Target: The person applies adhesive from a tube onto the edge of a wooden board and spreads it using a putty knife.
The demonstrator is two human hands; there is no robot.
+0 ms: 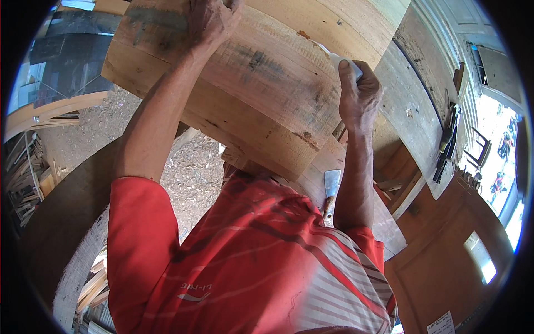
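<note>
In the upper middle of the frame we see a big curved wooden panel point(245, 83), made of joined boards with dark stains, its long axis running from the upper left down toward the centre right, its lower edge tilted toward the person's chest. The left hand point(208, 19), at the top of the frame, lies on the panel's upper face with fingers clasped over the wood, steadying it. The right hand point(359, 92), at the upper right, is closed round a small white scraper point(342, 60) whose flat end points up and left against the panel's right edge, near a small orange patch. We judge the step in hand to be spreading or scraping filler along that edge; the next move would call for firm pressure along the seam while the other hand keeps the panel from shifting. Below the panel, between the right forearm and the red striped shirt point(250, 261), a putty knife point(331, 192) with a wide metal blade lies on the wooden counter point(389, 222), blade pointing up the frame. Farther out, sawdust and chips cover the floor point(189, 172) at centre left, and stacked wood strips point(22, 178) sit at the far left.
</note>
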